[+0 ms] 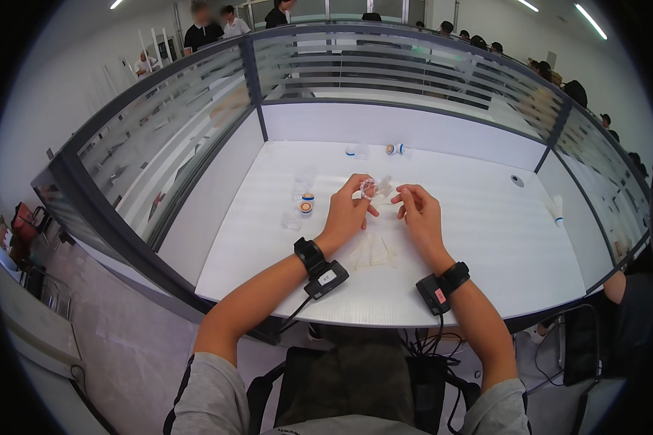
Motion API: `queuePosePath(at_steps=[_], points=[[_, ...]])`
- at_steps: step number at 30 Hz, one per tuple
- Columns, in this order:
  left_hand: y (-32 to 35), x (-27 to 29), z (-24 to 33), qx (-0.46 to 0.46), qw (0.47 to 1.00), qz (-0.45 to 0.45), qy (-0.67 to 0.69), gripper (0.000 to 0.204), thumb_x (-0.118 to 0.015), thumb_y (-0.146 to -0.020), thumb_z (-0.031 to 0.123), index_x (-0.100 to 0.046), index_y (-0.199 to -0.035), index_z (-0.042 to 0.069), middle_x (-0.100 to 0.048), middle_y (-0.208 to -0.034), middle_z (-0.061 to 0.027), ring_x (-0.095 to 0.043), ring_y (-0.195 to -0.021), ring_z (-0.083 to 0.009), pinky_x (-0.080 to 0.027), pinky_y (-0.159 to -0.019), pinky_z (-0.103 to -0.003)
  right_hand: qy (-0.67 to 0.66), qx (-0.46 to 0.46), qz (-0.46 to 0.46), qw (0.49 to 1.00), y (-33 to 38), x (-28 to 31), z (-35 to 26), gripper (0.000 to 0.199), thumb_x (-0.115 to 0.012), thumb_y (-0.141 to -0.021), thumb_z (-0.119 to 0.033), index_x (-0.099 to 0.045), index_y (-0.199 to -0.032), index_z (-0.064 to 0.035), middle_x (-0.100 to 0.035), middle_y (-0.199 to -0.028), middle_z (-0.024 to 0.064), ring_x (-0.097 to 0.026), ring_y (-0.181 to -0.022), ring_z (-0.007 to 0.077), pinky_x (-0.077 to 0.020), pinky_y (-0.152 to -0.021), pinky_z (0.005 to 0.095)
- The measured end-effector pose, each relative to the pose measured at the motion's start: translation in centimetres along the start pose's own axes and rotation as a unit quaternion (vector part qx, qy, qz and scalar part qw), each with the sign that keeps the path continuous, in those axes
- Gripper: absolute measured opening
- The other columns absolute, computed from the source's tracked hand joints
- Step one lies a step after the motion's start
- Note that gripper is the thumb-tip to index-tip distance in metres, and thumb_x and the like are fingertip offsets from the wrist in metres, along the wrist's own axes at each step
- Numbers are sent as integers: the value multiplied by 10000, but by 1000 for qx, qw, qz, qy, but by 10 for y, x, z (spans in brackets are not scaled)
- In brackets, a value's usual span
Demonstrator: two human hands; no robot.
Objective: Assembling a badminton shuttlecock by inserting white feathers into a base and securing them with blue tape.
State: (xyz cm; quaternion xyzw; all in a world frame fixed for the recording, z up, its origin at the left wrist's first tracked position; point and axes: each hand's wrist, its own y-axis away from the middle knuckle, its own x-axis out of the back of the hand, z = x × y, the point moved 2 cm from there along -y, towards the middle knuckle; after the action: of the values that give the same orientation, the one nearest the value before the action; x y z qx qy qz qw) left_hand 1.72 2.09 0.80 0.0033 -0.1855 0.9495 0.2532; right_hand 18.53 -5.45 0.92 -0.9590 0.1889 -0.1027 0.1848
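Observation:
Above the middle of the white table [486,246], my left hand [350,209] holds a small clear round piece with a whitish rim [368,188] between thumb and fingers. Just right of it, my right hand [419,212] is raised with fingers curled and the fingertips close together in a pinch. Whatever the pinch holds, if anything, is too small to make out. A pale translucent piece [386,184] shows between the two hands; which hand supports it, I cannot tell. Below my hands, several thin, pale, see-through strips [371,251] lie spread on the table.
Left of my hands lie small blue-and-white round containers [305,208] beside clear plastic pieces [303,183]. Farther back are another such container [394,149] and a clear blue-banded piece [352,151]. A white tube [558,210] lies at the right. Partition panels [399,119] enclose the table.

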Motion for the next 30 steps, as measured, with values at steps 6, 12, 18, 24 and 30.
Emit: queuePosePath(at_steps=[6, 12, 18, 24, 30], points=[[-5, 1, -16, -24, 999, 22, 21, 328, -478, -996, 0, -440, -1319, -44, -570, -1254, -175, -723, -951, -232, -624, -670, -312, -96, -26, 11, 995, 1, 2, -4, 315, -440, -1040, -164, -641, -1190, 27, -726, -1056, 102, -620, -711, 96, -446, -575, 226], [-8, -2, -18, -35, 999, 35, -7, 335, -515, -950, -36, -447, -1276, -69, -605, -1188, -191, -735, -927, -244, -633, -707, -325, -32, 13, 12, 999, 0, 4, 0, 372, -432, -922, 8, -626, -1239, 23, -729, -1129, 107, -672, -779, 117, -465, -583, 231], [-6, 1, -14, -33, 999, 32, -22, 348, -539, -952, -21, -427, -1278, -66, -594, -1226, -199, -739, -957, -260, -631, -729, -324, -10, 18, 19, 1000, 0, 1, -3, 307, -537, -972, -45, -627, -1259, 17, -730, -1129, 109, -683, -781, 114, -469, -580, 227], [-3, 2, -15, -20, 999, 25, 8, 380, -586, -962, -3, -425, -1303, -52, -574, -1277, -191, -734, -980, -251, -623, -757, -313, -33, -3, 15, 999, 0, -2, -1, 237, -638, -1008, -168, -719, -1147, 6, -712, -984, 55, -603, -711, 77, -462, -585, 236], [-1, 0, -7, -6, 998, 1, -62, 358, -694, -926, 53, -498, -1204, -59, -598, -1244, -175, -724, -888, -185, -608, -644, -301, -12, 57, 35, 998, -1, 0, 1, 227, -667, -992, -177, -728, -1083, 22, -704, -938, 43, -580, -742, 77, -468, -606, 243]])
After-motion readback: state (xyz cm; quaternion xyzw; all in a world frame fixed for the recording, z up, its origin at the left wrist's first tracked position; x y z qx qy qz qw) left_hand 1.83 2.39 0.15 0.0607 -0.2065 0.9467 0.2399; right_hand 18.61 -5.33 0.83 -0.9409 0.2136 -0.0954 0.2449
